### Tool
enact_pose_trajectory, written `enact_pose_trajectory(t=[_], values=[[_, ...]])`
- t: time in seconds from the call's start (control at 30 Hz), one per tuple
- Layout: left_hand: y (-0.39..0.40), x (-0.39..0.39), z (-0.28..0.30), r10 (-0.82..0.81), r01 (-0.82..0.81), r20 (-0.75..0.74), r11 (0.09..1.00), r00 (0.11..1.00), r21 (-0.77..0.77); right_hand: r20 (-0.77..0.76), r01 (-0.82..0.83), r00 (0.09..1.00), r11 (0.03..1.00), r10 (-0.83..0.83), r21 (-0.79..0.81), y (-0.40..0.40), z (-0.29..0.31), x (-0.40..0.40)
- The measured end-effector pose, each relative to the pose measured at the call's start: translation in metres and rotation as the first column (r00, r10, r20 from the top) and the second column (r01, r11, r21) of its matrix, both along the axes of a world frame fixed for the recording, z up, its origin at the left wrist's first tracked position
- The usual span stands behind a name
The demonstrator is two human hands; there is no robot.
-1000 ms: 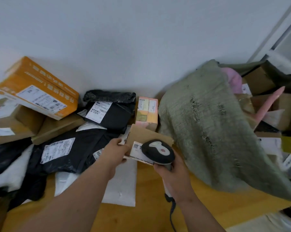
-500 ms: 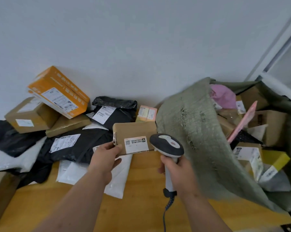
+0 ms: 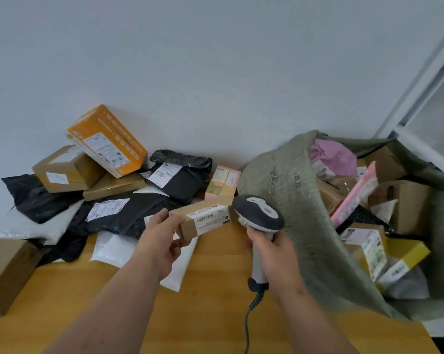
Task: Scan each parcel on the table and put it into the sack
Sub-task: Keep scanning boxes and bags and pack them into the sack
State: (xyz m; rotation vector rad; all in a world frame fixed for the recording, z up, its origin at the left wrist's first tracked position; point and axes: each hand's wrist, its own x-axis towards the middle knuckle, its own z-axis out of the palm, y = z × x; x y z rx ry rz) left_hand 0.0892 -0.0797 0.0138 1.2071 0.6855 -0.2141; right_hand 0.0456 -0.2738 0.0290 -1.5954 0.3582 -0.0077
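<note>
The right hand [image 3: 273, 254] grips the scanner [image 3: 258, 213] by its handle. Just left, the left hand [image 3: 162, 236] pinches the small brown box [image 3: 203, 217], now turned since a moment ago so its barcode label faces the scanner head; the scan looks imminent. Far right, the sack [image 3: 292, 200] gapes, half-filled.

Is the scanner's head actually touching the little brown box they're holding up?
Cannot tell. In the head view the scanner head overlaps the right end of the small brown box gripped by the left hand, so any gap is hidden.
</note>
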Motion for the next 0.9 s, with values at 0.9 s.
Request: enact_pose_trajectory(t=[0.9], values=[[0.066, -0.006, 0.006, -0.500, 0.500, -0.031, 0.859, 0.865, 0.112, 0.000, 0.034, 0.999, 0.999, -0.034, 0.010, 0.067, 0.004, 0.022]])
